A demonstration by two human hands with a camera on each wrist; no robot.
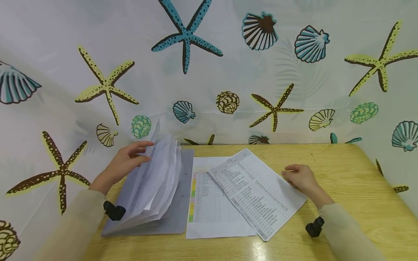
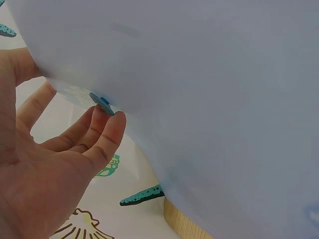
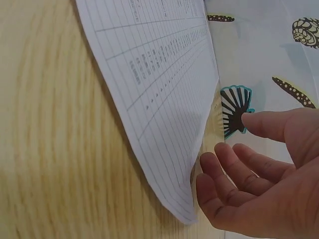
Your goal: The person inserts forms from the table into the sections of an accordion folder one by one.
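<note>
On the left lies an open grey-blue folder point(image 1: 185, 195) whose paper sheets point(image 1: 163, 174) stand raised and fanned. At the raised edge is my left hand point(image 1: 127, 159), its fingers apart and loosely bent. In the left wrist view a broad bluish sheet point(image 2: 209, 99) hides the tips of the thumb and one finger; other fingertips point(image 2: 119, 119) meet its edge. My right hand point(image 1: 302, 178) hovers beside a tilted printed list point(image 1: 258, 192), fingers relaxed and holding nothing. A slim gap separates these fingers from the paper point(image 3: 164, 124) in the right wrist view.
Beneath the tilted list lies another printed sheet point(image 1: 212, 228) with a coloured strip down its left side. Everything rests on a wooden table point(image 1: 346, 174). Behind it hangs a white cloth point(image 1: 209, 83) printed with shells and starfish.
</note>
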